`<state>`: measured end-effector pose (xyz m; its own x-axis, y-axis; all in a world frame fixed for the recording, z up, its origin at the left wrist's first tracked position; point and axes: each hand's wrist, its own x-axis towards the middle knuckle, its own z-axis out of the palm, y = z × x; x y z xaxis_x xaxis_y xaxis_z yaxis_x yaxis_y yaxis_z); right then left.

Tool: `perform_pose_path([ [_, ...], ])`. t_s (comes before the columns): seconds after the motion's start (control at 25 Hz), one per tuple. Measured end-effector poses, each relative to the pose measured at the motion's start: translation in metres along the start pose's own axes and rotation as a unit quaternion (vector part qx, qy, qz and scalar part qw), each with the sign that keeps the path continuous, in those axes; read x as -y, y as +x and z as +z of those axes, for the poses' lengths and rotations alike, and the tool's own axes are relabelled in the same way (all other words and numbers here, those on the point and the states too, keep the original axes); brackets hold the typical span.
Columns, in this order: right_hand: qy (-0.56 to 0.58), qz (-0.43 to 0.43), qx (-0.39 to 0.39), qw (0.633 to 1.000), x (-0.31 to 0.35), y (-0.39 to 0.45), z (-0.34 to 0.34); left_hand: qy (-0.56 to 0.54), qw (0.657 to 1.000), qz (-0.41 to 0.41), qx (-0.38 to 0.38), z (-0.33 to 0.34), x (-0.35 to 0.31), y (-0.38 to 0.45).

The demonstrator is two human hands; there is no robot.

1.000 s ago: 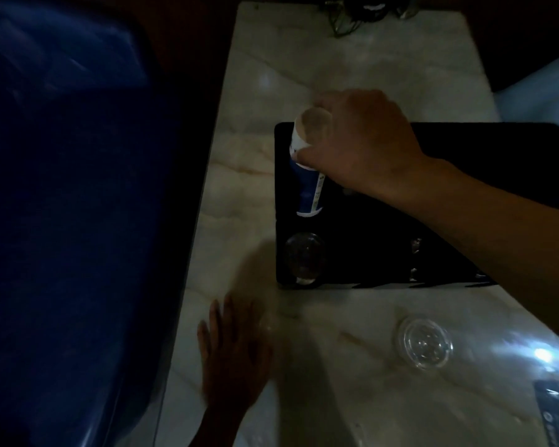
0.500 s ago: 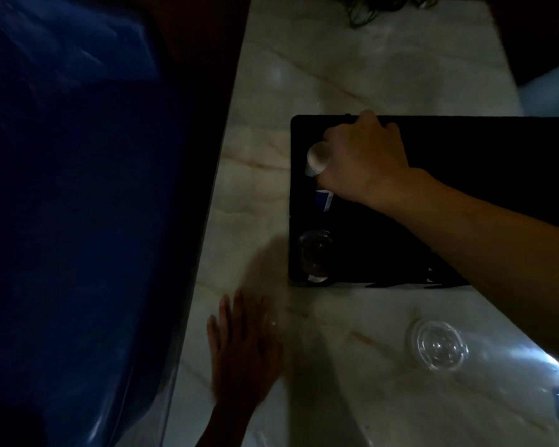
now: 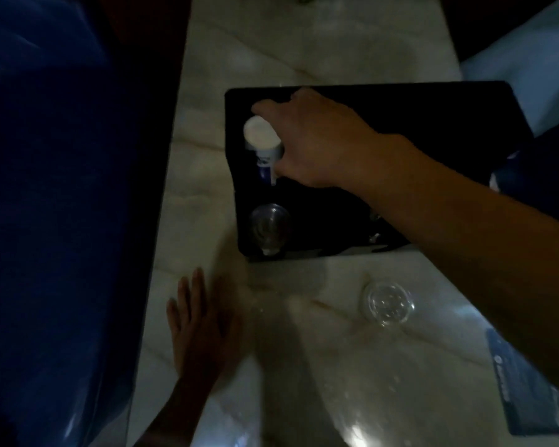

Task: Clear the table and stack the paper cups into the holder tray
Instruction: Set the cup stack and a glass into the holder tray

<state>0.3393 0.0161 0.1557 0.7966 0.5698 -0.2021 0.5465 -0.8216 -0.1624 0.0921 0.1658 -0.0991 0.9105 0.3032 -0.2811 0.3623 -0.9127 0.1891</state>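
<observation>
A stack of white-and-blue paper cups (image 3: 262, 146), bottoms up, stands in the far left slot of the black holder tray (image 3: 417, 104). My right hand (image 3: 317, 140) is wrapped around the top of that stack. In the tray's near left slot sits a clear plastic cup or lid stack (image 3: 269, 228). Flat on the marble table (image 3: 207, 201), near its left edge, lies my left hand (image 3: 200, 321) with fingers spread and nothing in it. The scene is dim.
A clear plastic lid (image 3: 386, 303) lies on the table in front of the tray. A blue packet (image 3: 526, 382) rests at the near right edge. A large dark blue plastic object (image 3: 52, 204) fills the left side beside the table.
My right hand has pushed the paper cup stack lower into the tray's far left slot. The left hand has stayed flat on the table.
</observation>
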Motion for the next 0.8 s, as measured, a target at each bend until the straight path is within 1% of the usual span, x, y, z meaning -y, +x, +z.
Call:
perform_pose_path([
  [0.08,0.07,0.009,-0.065,0.995,-0.007,-0.048,0.014,0.013,1.0,0.011,-0.01,0.0,0.0,-0.001],
  [0.16,0.162,0.049,-0.161,0.972,-0.018,-0.096,0.044,0.029,0.999,0.011,-0.009,0.003,0.001,0.0],
  [0.2,0.195,0.081,-0.189,0.959,-0.025,-0.118,0.067,0.038,0.999,0.008,-0.004,0.005,0.002,0.0],
  [0.24,0.215,0.115,-0.197,0.949,-0.031,-0.139,0.092,0.045,0.999,0.008,0.0,0.006,0.001,-0.001],
  [0.32,0.229,0.193,-0.175,0.938,-0.044,-0.176,0.146,0.049,0.999,0.016,-0.005,0.008,0.003,-0.002],
  [0.4,0.214,0.264,-0.126,0.932,-0.053,-0.203,0.191,0.037,0.999,0.022,-0.011,0.006,0.002,-0.001],
  [0.48,0.188,0.307,-0.073,0.93,-0.065,-0.218,0.222,0.04,0.999,0.02,-0.02,0.006,0.0,-0.001],
  [0.56,0.195,0.343,-0.034,0.918,-0.075,-0.224,0.237,0.048,0.998,0.017,-0.024,0.009,0.002,-0.001],
  [0.64,0.203,0.358,-0.016,0.911,-0.081,-0.224,0.248,0.047,0.998,0.017,-0.027,0.011,0.004,-0.001],
  [0.8,0.155,0.343,-0.005,0.926,-0.081,-0.221,0.262,0.047,0.998,0.014,-0.033,0.012,0.004,0.0],
])
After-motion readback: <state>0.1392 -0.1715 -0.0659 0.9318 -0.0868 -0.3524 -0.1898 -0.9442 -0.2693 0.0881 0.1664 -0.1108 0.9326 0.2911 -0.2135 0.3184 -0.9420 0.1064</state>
